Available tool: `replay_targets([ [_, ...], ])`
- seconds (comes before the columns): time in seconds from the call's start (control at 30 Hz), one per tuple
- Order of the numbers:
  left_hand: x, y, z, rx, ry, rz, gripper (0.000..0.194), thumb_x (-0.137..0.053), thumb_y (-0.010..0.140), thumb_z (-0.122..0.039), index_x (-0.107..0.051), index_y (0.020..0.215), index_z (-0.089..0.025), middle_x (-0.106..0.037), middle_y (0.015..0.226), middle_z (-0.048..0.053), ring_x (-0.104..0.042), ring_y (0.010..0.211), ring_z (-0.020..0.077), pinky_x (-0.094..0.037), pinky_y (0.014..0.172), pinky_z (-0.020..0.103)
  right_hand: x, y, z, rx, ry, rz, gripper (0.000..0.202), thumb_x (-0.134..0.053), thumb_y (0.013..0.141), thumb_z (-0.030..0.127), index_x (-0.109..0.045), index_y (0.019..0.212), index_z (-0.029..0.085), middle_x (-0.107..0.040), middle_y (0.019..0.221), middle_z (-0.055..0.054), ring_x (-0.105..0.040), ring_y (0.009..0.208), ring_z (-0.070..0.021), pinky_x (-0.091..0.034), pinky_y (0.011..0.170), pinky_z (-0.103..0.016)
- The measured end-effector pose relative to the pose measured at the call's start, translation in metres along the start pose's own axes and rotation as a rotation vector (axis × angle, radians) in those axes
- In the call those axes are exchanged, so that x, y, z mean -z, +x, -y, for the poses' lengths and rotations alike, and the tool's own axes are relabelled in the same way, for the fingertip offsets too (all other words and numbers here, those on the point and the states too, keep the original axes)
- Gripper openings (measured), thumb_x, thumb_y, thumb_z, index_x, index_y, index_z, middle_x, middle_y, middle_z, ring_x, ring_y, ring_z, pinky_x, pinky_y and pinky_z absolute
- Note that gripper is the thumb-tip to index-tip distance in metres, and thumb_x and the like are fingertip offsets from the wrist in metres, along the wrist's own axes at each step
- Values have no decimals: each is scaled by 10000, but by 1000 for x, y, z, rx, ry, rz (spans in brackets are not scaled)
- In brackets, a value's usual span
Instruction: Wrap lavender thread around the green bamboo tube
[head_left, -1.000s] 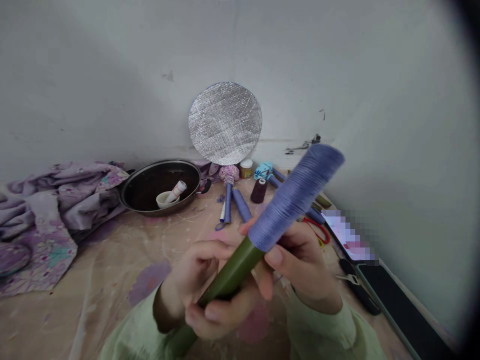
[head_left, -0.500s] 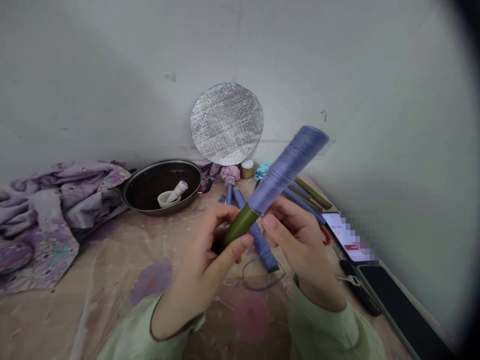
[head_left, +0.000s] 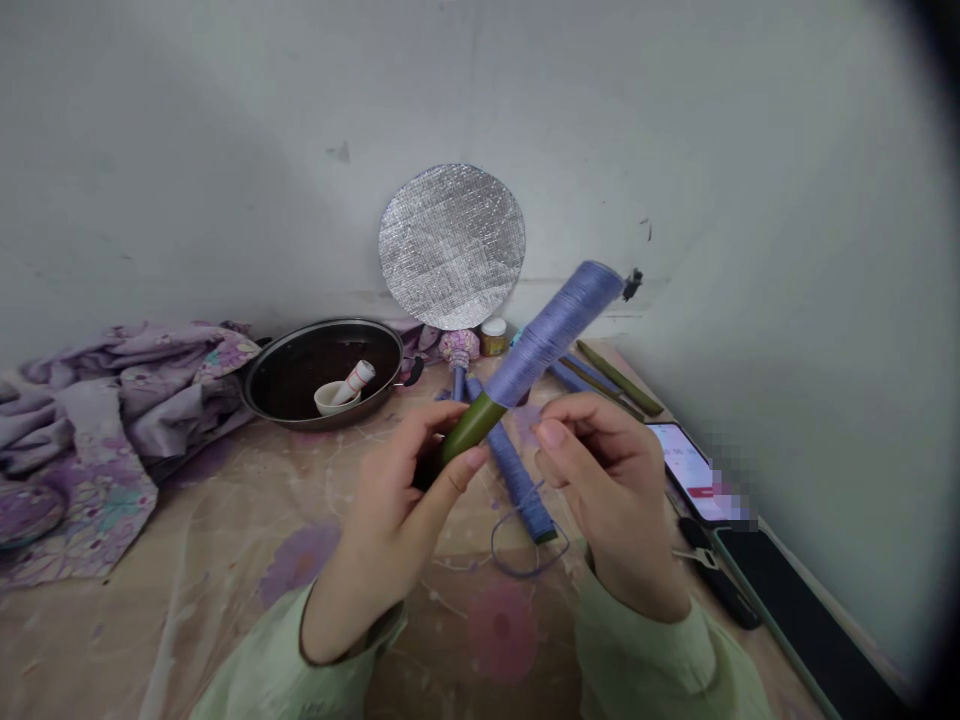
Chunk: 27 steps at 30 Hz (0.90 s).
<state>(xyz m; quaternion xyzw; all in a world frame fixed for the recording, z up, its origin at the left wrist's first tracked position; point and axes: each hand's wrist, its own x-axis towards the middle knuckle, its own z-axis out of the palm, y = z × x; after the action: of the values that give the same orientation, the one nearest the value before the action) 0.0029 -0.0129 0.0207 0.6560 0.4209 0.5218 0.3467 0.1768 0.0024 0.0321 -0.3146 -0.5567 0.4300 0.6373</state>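
Above the table [head_left: 225, 600], the left hand [head_left: 386, 525] is curled around the green lower part of a slanting, purple-wound stick [head_left: 536, 355]. Just right, the right hand [head_left: 619, 490] pinches thumb against forefinger; whether it holds anything, I cannot tell. A purple-wound rod [head_left: 519, 480] lies between them.

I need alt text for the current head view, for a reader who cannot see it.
The left hand holds a green stick, its upper part wrapped in violet-blue thread; the right hand pinches close beside it. Behind are a round silver disc and, left of that, a dark pan.
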Motion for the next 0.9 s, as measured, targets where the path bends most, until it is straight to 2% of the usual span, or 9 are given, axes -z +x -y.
replay_targets([
  [0.17, -2, -1, 7, -121, 36, 29, 438, -574, 1022, -212, -501, 1389, -438, -641, 1041, -38, -579, 723, 67, -474, 625, 191, -2, 0, -1, -25, 25, -5, 119, -724, 902, 213, -714, 786, 240, -511, 586, 72, -328, 470, -59, -243, 431, -196],
  [0.3, -2, -1, 7, -129, 42, 31, 449, -563, 1022, -200, -525, 1413, -417, -656, 1105, -1, -572, 730, 88, -453, 587, 201, -3, 1, 0, -22, 12, 5, 122, -719, 895, 213, -710, 775, 237, -539, 577, 70, -356, 461, -57, -271, 420, -175],
  [0.37, -2, -1, 7, -113, -3, 22, 441, -573, 1015, -209, -544, 1417, -389, -658, 1036, 6, -565, 695, 96, -449, 564, 209, -4, 2, 0, -19, -7, 16, 127, -712, 889, 196, -706, 768, 236, -561, 574, 68, -379, 462, -59, -290, 417, -166],
  [0.47, -1, -1, 4, -53, -123, 34, 418, -587, 1010, -230, -579, 1386, -413, -631, 912, -23, -552, 640, 81, -450, 554, 198, -5, 3, 1, -16, -33, 14, 123, -705, 881, 182, -710, 772, 237, -593, 585, 60, -417, 475, -66, -325, 421, -165],
  [0.6, -1, -2, -5, 70, -328, 79, 364, -630, 991, -273, -629, 1310, -450, -618, 882, -37, -535, 607, 50, -434, 534, 152, -5, 2, 0, -24, -39, 13, 118, -708, 888, 187, -721, 785, 241, -613, 602, 55, -450, 501, -71, -350, 442, -165],
  [0.73, -1, -2, -14, 201, -540, 143, 347, -652, 975, -274, -652, 1292, -416, -628, 837, -26, -507, 559, 30, -387, 502, 120, -4, -1, -5, -58, 59, 38, 104, -714, 920, 222, -729, 820, 247, -588, 608, 66, -401, 491, -54, -316, 446, -157],
  [0.9, 1, 1, -16, 262, -800, 266, 308, -621, 984, -255, -673, 1258, -383, -634, 781, -23, -462, 482, 3, -354, 467, 92, -6, -1, -4, -64, 122, 54, 102, -739, 920, 271, -728, 823, 240, -514, 586, 77, -332, 476, -52, -277, 429, -160],
])
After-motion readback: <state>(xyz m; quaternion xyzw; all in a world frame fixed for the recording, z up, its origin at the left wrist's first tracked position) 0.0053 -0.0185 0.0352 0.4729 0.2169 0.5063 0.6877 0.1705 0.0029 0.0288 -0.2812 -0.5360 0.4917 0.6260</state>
